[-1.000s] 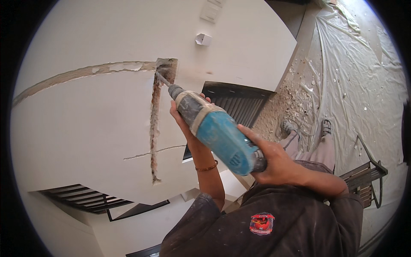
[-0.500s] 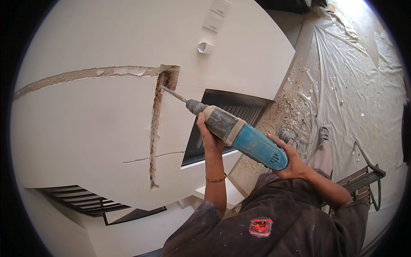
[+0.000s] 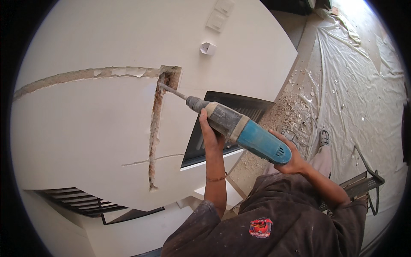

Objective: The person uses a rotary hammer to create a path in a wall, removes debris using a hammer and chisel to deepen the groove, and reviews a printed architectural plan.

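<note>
A dusty blue and dark grey rotary hammer drill (image 3: 261, 141) stretches across the middle of the view, held in both hands. My left hand (image 3: 209, 130) grips it from below, behind the chuck, with the thumb up along its side. At the rear end, my right hand (image 3: 291, 154) is wrapped round the handle, which is partly hidden. The chisel bit (image 3: 173, 91) points up and left, and its tip sits at the rough channel (image 3: 156, 124) cut into the white wall (image 3: 85, 132), just below a square recess (image 3: 172, 77) that exposes reddish masonry.
A dark-framed opening with bars (image 3: 239, 103) lies right behind the drill. Rubble (image 3: 295, 103) covers the floor along the wall, beside plastic sheeting (image 3: 355, 94). A dark metal stand (image 3: 364, 184) is close on my right. A white box (image 3: 207, 49) sticks out of the wall.
The drill's rear end and my right hand have moved slightly right and down. The bit's tip has shifted a little left and up within the channel; both hands keep their hold.
</note>
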`<state>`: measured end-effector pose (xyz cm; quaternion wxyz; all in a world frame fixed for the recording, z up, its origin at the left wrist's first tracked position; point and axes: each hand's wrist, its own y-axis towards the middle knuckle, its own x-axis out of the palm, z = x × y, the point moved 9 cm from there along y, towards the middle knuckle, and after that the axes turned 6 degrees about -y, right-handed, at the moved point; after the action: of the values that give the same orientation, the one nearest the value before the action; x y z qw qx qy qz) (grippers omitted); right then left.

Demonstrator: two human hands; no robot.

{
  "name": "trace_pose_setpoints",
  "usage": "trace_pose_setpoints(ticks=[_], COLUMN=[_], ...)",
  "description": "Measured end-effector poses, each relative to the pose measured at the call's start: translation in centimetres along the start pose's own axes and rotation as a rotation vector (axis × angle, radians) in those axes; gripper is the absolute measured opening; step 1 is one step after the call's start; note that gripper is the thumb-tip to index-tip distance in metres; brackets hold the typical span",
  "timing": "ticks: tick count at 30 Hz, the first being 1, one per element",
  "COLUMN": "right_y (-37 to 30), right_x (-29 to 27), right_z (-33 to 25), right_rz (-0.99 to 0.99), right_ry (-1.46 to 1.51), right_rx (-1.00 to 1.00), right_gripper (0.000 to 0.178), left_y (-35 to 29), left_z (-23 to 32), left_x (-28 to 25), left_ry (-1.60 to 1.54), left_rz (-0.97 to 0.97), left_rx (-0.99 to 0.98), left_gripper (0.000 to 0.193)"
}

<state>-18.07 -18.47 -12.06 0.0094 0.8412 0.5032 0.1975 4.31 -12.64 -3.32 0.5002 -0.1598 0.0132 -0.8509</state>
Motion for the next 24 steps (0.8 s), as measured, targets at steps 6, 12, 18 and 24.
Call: trace_pose_setpoints(ticks=[6, 12, 18, 24], right_y=[2.5, 0.4, -4.6, -6.0], right_x=[0.9, 0.1, -3.1, -4.3], right_z=[-2.3, -2.1, 0.5, -0.2], right_rz=[-0.064, -0.11, -0.087, -0.2], right_ry=[-0.103, -0.128, -0.086, -0.053], right_rx=[0.021, 0.032, 0.198, 0.346], right_gripper=[0.091, 0.091, 0.094, 0.097], left_y=[2.2, 0.4, -2.7, -5.7], left_z=[0.4, -0.7, -7.9, -9.5], left_x=[0.5, 0.2, -2.8, -3.0], left_ry=[-0.101, -0.134, -0.088, -0.178], left_rz=[-0.158, -0.133, 0.023, 0.094], left_rx=[-0.116, -0.121, -0.158, -0.154], left_gripper=[0.047, 0.045, 0.044, 0.041])
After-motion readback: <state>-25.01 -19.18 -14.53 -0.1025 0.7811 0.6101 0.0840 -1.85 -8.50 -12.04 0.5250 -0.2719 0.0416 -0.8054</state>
